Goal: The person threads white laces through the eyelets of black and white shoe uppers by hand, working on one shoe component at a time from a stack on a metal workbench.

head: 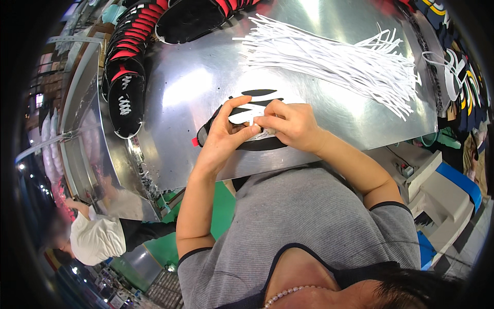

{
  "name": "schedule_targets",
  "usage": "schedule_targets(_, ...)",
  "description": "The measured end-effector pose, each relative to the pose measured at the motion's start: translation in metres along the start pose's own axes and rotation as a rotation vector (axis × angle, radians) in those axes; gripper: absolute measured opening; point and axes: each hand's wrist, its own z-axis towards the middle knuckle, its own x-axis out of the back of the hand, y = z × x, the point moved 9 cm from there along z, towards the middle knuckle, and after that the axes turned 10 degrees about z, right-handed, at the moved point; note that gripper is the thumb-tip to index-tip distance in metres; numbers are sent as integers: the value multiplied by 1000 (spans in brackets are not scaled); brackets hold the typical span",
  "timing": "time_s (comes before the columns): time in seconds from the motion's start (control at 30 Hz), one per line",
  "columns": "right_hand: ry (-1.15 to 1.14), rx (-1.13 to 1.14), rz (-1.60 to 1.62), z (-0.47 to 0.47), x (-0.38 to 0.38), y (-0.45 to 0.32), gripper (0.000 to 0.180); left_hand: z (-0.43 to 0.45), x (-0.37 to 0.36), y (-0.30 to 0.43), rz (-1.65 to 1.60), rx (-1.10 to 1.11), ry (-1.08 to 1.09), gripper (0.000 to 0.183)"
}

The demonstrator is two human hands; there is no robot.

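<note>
A black and white shoe upper (266,145) with a small red tab (195,142) lies on the metal table in front of me. My left hand (225,129) grips it from the left side, thumb and fingers around its opening. From the right, my right hand (295,123) pinches a white shoelace (251,121) at the upper's eyelet area. The fingertips of both hands nearly meet there. Much of the lace and the eyelets is hidden by my fingers.
Beyond my hands, a bundle of white shoelaces (328,58) lies on the metal table (181,154). Nested black and red shoe uppers (125,96) line the left. Navy uppers (469,102) hang at right, above a beige and blue machine (444,204). A person (98,237) is at lower left.
</note>
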Motion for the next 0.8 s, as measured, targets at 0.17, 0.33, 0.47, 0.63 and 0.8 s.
schedule_targets(0.17, 27, -43, 73, 0, -1, -3, 29, 4, 7, -12, -59, -29, 88, 42)
schedule_targets(0.33, -198, 146, 218, -13, -15, -58, 30, 17, 20, -15, 28, -94, 222, 35)
schedule_targets(0.47, -130, -129, 150, -18, -20, -9, 32, 14, 14, -9, 46, -74, 195, 37)
schedule_targets(0.63, -29, -428, 559, -37, -8, 19, 17, -34, 14, 15, 487, -229, 220, 42)
schedule_targets(0.8, -115, -958, 625, -56, -14, 34, 17, -47, 8, 7, 662, -287, 239, 26)
